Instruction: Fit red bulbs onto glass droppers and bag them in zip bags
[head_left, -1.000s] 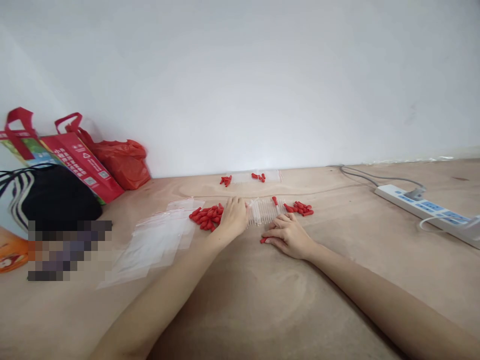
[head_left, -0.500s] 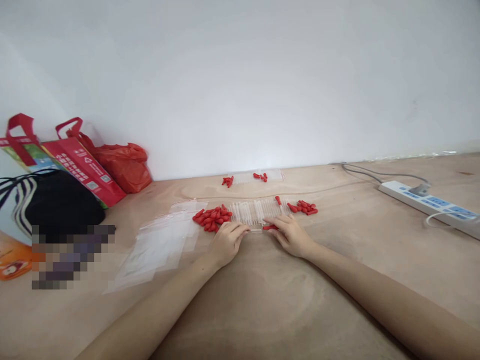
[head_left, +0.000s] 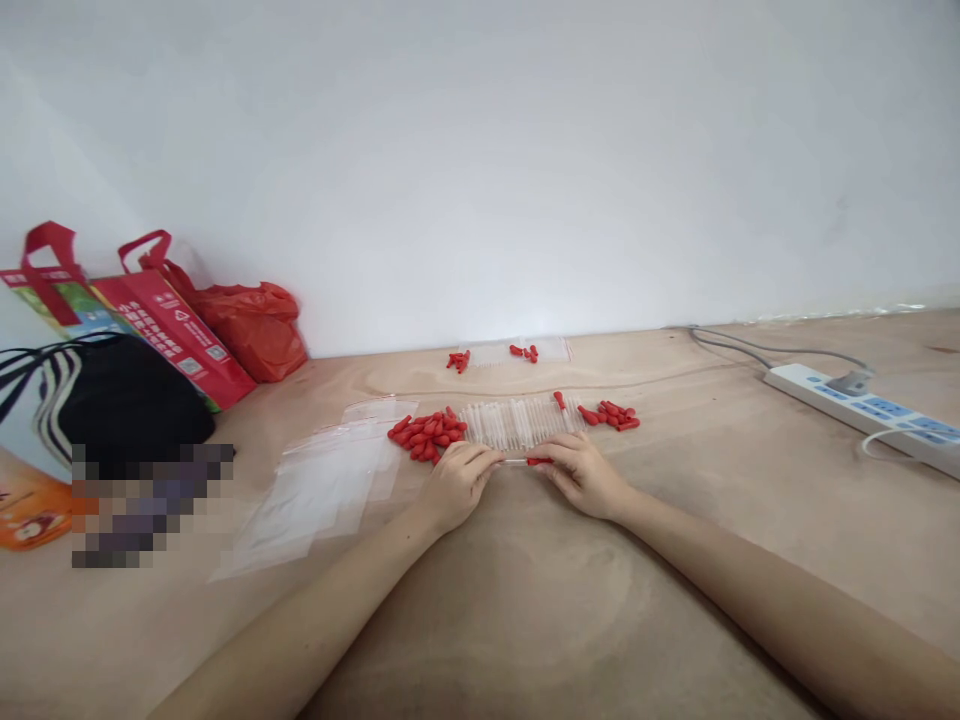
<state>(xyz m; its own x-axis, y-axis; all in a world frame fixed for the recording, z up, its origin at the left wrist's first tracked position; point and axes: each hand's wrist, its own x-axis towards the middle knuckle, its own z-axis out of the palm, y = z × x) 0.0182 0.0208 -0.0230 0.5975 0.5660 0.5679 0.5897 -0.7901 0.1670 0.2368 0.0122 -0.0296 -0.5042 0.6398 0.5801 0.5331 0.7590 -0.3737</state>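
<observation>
My left hand (head_left: 457, 485) is closed, its fingertips pinching one end of a thin clear dropper tube (head_left: 514, 462). The fingers of my right hand (head_left: 581, 475) close on a red rubber bulb (head_left: 535, 461), which sits at the tube's right end. How far the tube reaches into the bulb I cannot tell. Just beyond my hands lies a row of clear dropper tubes (head_left: 499, 424). A heap of red bulbs (head_left: 426, 434) is to its left, a smaller group of red bulbs (head_left: 609, 414) to its right. One red bulb (head_left: 559, 400) rests at the row's far side.
Overlapping clear zip bags (head_left: 300, 500) lie left of my left arm. By the wall is another clear bag (head_left: 551, 350) with red bulbs on it. Shopping bags (head_left: 176, 335) and a black drawstring bag (head_left: 135, 400) stand at far left, a power strip (head_left: 862, 400) at right.
My right fingers and the red bulb have come slightly closer to my left hand, and less of the tube shows between them. The whole view has shifted slightly.
</observation>
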